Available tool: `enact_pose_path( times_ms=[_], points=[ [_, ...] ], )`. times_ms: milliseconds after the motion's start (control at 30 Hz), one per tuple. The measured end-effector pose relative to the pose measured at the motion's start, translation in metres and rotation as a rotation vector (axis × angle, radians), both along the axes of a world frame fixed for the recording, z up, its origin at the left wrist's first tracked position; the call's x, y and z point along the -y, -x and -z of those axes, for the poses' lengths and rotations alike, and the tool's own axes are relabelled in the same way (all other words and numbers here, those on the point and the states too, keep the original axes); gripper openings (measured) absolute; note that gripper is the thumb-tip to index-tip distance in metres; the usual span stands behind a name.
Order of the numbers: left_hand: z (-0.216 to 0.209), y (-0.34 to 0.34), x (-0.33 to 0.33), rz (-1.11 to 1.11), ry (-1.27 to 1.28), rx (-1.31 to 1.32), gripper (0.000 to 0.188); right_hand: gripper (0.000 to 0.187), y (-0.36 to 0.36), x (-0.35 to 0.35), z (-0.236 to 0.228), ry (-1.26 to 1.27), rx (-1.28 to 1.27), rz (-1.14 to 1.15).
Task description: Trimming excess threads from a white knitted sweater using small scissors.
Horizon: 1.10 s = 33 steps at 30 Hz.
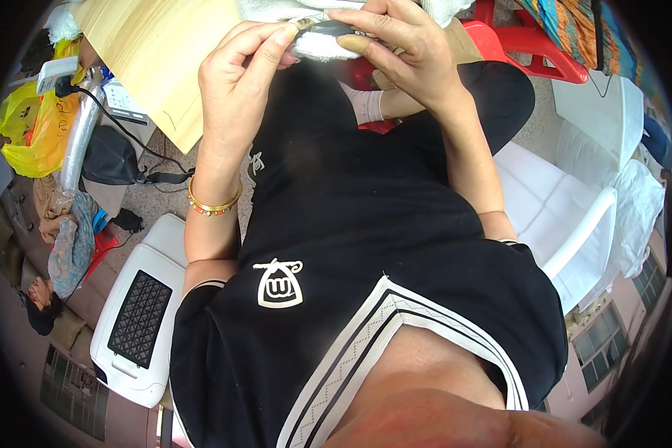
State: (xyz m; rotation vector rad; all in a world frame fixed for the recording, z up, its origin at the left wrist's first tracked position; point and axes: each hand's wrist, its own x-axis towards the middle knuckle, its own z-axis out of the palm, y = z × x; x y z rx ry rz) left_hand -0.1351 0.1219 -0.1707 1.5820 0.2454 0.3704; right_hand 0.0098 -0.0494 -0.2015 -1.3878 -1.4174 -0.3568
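A small, soft-looking item [322, 46], white and fluffy along its lower part and dark along its upper edge, is held up just right of the pale wooden board [142, 60], which is the landmark here. Its exact kind is hard to tell, as fingers cover both ends. The left hand [237, 78], on the item's board side, pinches the near end between thumb and forefinger. The right hand [423, 63], on the side away from the board, grips the far end between thumb and fingers. The item sits between the two sets of fingertips. Farther right of the board, beyond the right hand, stands red plastic furniture [530, 45].
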Motion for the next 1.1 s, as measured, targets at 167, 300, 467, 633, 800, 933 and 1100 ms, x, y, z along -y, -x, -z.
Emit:
enact_pose_path(
  times_ms=[167,300,467,633,800,933,1100],
  points=[
    [-0.003,-0.001,0.0,0.009,-0.077,-0.046,0.016,0.033,0.018,0.011,-0.037,0.416,-0.23,0.1],
    [-0.005,-0.004,0.001,0.024,-0.106,-0.046,0.016,0.033,-0.001,0.001,0.003,0.026,0.012,0.005],
    [-0.005,-0.001,-0.002,0.037,-0.115,-0.037,0.016,0.033,0.008,0.006,0.003,0.083,-0.225,-0.051],
    [-0.009,-0.002,-0.003,0.075,-0.062,-0.075,0.016,0.031,-0.001,0.001,0.007,-0.01,0.06,0.028],
    [-0.011,-0.003,-0.001,0.102,-0.029,-0.13,0.017,0.029,-0.004,0.004,0.007,0.03,0.129,0.068],
    [-0.016,-0.007,-0.001,0.075,-0.075,-0.143,0.016,0.026,0.005,0.012,-0.017,0.179,0.007,0.081],
    [-0.022,-0.025,0.006,0.061,-0.321,-0.003,0.016,0.037,0.008,0.034,-0.021,0.208,-0.508,-0.019]
  ],
)
